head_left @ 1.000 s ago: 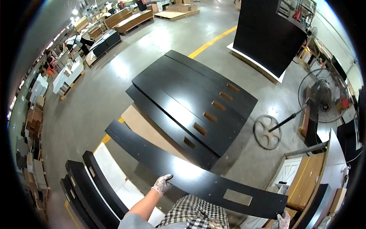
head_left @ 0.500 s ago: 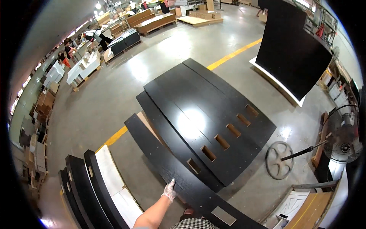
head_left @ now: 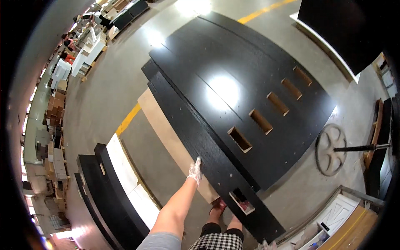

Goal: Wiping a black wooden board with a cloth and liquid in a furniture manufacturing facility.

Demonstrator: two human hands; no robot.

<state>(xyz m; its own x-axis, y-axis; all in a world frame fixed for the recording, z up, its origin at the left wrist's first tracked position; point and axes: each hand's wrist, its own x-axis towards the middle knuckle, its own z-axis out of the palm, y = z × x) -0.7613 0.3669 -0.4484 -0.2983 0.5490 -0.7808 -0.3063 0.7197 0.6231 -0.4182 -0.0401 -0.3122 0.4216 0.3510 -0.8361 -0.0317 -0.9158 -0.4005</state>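
Observation:
A long black board (head_left: 183, 121) with one rectangular cut-out near its closer end lies slantwise along the left side of a stack of black panels (head_left: 250, 83). My left hand (head_left: 195, 170), in a thin clear glove, grips the board's left edge with the thumb on top; its other fingers are hidden underneath. At the bottom of the picture, my gloved right hand (head_left: 267, 245) is at the board's near end, only partly in view, its fingers closed against the end. Several rectangular slots run across the top panel of the stack.
A bare light-brown strip (head_left: 162, 129) shows beside the board. On the left, more black boards (head_left: 106, 200) lie by a white panel (head_left: 129, 179). A round fan base (head_left: 331, 150) stands on the right, near a white-and-brown unit (head_left: 333, 221). A large black panel (head_left: 341, 29) stands far right.
The black board has moved right, up against the stack, uncovering the light-brown strip. My left hand has moved with it, and my right hand has come into view. The view has tilted down.

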